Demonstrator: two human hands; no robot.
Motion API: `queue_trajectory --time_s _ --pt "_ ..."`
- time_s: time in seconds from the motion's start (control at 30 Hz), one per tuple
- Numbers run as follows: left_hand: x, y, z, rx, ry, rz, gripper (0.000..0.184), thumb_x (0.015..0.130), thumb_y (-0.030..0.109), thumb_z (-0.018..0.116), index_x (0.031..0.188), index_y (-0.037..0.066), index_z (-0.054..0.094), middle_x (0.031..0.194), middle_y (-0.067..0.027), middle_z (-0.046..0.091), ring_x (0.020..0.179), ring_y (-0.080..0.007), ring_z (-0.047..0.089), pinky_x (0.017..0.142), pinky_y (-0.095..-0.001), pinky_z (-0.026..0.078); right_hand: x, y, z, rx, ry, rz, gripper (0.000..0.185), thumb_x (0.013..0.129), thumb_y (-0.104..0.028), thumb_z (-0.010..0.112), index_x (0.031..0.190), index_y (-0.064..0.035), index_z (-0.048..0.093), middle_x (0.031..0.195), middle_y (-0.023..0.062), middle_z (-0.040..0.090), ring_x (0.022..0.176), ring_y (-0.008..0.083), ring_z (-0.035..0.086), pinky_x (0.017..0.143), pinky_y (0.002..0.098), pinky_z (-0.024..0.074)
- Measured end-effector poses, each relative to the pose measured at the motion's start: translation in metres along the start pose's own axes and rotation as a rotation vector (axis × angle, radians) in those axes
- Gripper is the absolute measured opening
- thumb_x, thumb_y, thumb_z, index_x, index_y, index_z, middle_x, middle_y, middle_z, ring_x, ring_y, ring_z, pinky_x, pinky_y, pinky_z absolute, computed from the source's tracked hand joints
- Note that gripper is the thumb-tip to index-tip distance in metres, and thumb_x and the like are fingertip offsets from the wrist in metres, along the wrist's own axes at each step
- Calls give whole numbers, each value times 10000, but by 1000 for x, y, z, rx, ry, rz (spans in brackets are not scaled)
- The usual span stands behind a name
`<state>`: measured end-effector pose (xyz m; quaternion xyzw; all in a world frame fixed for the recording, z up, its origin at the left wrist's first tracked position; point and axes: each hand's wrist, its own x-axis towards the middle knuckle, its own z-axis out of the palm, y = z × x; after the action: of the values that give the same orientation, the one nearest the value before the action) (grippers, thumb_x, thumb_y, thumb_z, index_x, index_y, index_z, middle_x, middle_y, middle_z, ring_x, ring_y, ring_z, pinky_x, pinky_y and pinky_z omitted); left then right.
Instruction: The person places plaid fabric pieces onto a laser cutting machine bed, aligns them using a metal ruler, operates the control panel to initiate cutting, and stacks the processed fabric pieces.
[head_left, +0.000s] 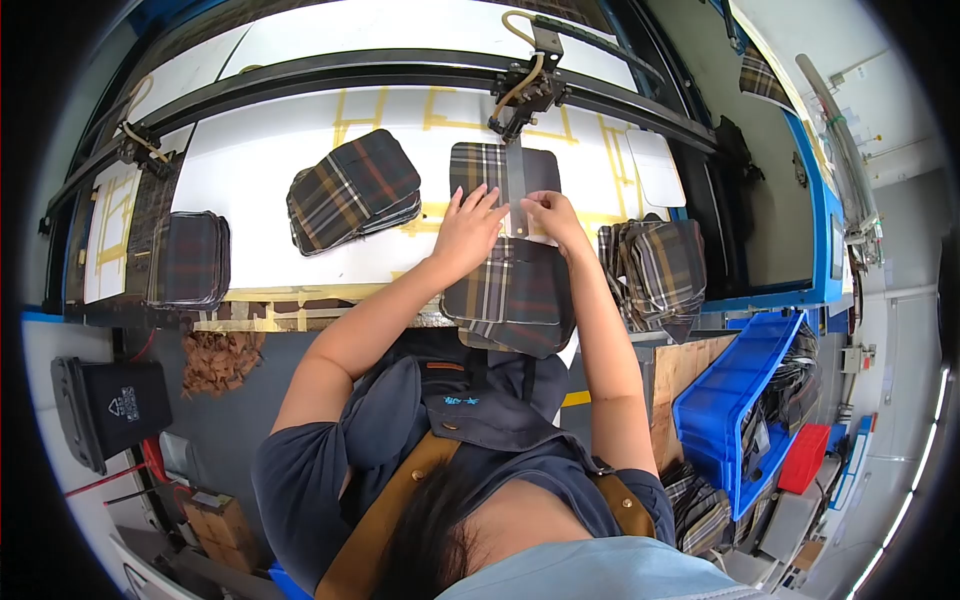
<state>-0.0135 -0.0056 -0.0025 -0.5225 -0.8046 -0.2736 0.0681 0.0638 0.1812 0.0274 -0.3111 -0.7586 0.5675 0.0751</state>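
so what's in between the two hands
A narrow grey strip lies between the left hand and the right hand, over a plaid piece, as the head view shows.

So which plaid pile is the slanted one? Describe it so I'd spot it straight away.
Find the white worktop under the long dark rail, then look left of the person's left hand. There lies a pile of dark plaid, round-cornered pieces. It sits askew, back from the front edge, while the far-left pile is squarer and close to that edge.
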Motion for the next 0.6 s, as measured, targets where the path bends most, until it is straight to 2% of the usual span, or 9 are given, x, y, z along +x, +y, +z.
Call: queue_trajectory --time_s 0.13,0.23,0.33,0.43,0.53,0.6 --pt "0 -1 2 19 33 11 345 936 186 598 1269 111 646 1406 -134 545 1377 -303 433 1154 -552 278 4 -1 -5 93 -80 79 325 871 -240 762 989 50 675 850 32 638 745 118 576 645 284 479" --pt "0 0 3 0 40 6 341 934 178 598 1264 109 648 1403 -134 547 1372 -304 437 1152 -556 279 8 -1 -1 -18 -48 58 340 854 -279 769 897 45 677 764 58 648 680 141 571 632 313 484" --pt "0 0 2 0 31 5 347 936 175 594 1273 110 640 1411 -133 539 1377 -305 430 1154 -557 276 23 21 9 -352 65 -85 339 839 -306 770 795 15 668 665 109 638 593 215 577 610 355 485" --pt "0 -1 3 4 8 -2 365 941 174 589 1299 114 623 1433 -130 519 1391 -311 414 1157 -559 270 11 6 15 -652 157 -197 368 843 -330 757 725 1 648 620 164 617 565 306 588 600 393 483" --pt "0 -1 1 10 2 -3 359 942 170 587 1294 111 626 1431 -129 521 1387 -309 420 1156 -556 274 29 37 2 -400 215 -158 368 861 -349 740 735 -11 663 657 174 640 615 350 624 601 417 482" --pt "0 0 1 5 14 -5 356 942 168 586 1291 113 628 1429 -127 523 1387 -307 420 1156 -555 275 22 35 -12 -409 302 -163 366 867 -343 734 740 -7 667 657 184 638 626 356 630 608 426 481"
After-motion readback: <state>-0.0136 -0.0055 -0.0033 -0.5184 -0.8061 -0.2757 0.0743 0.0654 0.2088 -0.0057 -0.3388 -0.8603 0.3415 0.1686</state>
